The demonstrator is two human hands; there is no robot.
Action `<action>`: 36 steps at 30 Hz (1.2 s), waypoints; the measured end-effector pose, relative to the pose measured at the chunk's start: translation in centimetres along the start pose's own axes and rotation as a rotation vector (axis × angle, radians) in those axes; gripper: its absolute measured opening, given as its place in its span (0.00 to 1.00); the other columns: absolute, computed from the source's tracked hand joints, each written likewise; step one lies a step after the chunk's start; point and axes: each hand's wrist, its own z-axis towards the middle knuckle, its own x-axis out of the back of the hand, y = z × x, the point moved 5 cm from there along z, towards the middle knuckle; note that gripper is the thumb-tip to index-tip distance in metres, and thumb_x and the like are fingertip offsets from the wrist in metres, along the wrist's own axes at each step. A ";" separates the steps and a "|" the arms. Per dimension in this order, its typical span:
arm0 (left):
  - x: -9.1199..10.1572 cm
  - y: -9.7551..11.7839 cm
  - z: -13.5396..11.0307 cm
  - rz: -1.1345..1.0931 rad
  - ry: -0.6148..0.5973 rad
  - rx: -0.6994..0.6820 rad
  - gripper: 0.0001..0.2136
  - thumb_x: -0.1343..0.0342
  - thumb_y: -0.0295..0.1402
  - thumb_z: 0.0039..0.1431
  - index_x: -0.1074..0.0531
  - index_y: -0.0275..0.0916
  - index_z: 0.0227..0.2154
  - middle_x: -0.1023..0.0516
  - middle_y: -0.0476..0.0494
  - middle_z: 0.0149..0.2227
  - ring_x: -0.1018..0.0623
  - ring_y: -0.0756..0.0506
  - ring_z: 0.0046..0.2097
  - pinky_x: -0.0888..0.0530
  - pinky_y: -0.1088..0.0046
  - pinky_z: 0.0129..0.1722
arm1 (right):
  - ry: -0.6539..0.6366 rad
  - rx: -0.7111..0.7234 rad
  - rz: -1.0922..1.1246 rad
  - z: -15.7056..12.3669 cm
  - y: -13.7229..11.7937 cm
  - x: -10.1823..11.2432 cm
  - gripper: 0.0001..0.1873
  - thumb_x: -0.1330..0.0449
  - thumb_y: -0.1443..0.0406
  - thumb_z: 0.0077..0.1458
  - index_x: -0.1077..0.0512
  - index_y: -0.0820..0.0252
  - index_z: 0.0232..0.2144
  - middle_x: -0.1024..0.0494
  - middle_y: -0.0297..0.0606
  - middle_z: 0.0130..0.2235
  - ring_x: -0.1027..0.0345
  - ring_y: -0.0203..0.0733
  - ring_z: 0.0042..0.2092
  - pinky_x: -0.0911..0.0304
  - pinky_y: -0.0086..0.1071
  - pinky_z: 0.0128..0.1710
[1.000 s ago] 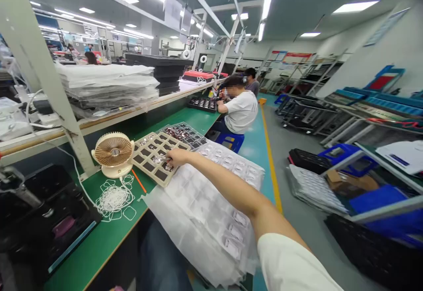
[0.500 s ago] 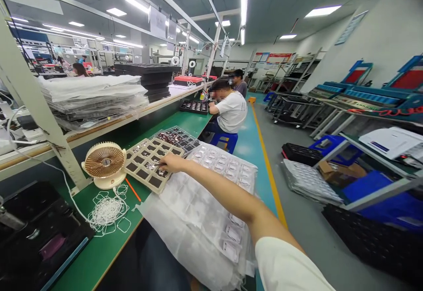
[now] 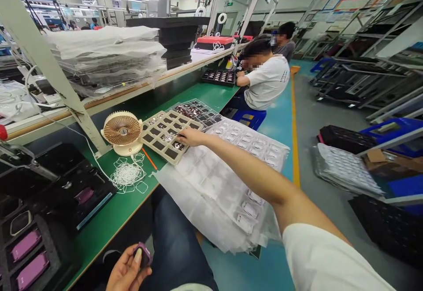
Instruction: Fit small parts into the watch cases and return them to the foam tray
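My left hand [image 3: 127,268], low in the picture by my thigh, grips a small purple-edged case [image 3: 144,256] with a dark face, thumb on its rim. Far out across the bench, my right hand [image 3: 191,137] is over the near right part of a beige compartment tray [image 3: 158,143]. Its fingers are pinched together; a thin dark tip shows at them, too small to name. Small shiny parts [image 3: 178,145] lie in some tray compartments, right under the fingertips.
A beige fan [image 3: 123,131], coiled white cord [image 3: 128,174] and orange stick [image 3: 149,159] are left of the tray. Wrapped trays [image 3: 211,181] overhang the bench edge. Purple cases [image 3: 32,270] sit in black foam. A co-worker [image 3: 266,77] sits further along.
The view has tilted down and turned left. My left hand with the purple case has come into sight. My right hand stays over the beige tray, fingers still pinched.
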 end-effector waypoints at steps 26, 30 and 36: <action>-6.6 9.6 -1.7 -0.271 -0.451 -0.142 0.14 0.29 0.35 0.58 0.18 0.33 0.44 0.20 0.42 0.32 0.22 0.46 0.32 0.25 0.72 0.31 | -0.225 0.465 1.072 -13.3 -24.3 -6.9 0.15 0.36 0.53 0.68 0.31 0.56 0.35 0.18 0.32 0.31 0.22 0.38 0.33 0.30 0.31 0.35; -6.2 9.6 -1.5 -0.266 -0.432 -0.143 0.12 0.29 0.35 0.59 0.18 0.34 0.42 0.20 0.43 0.33 0.22 0.47 0.32 0.26 0.72 0.30 | -0.231 0.468 1.049 -13.2 -25.0 -6.8 0.16 0.36 0.52 0.68 0.32 0.55 0.34 0.18 0.33 0.30 0.22 0.39 0.33 0.30 0.32 0.34; -6.6 9.9 -1.6 -0.233 -0.419 -0.129 0.14 0.27 0.37 0.56 0.18 0.34 0.40 0.20 0.43 0.31 0.23 0.47 0.31 0.27 0.72 0.29 | -0.251 0.431 1.015 -13.0 -24.9 -7.1 0.17 0.37 0.49 0.67 0.31 0.52 0.33 0.18 0.32 0.30 0.22 0.42 0.34 0.29 0.35 0.36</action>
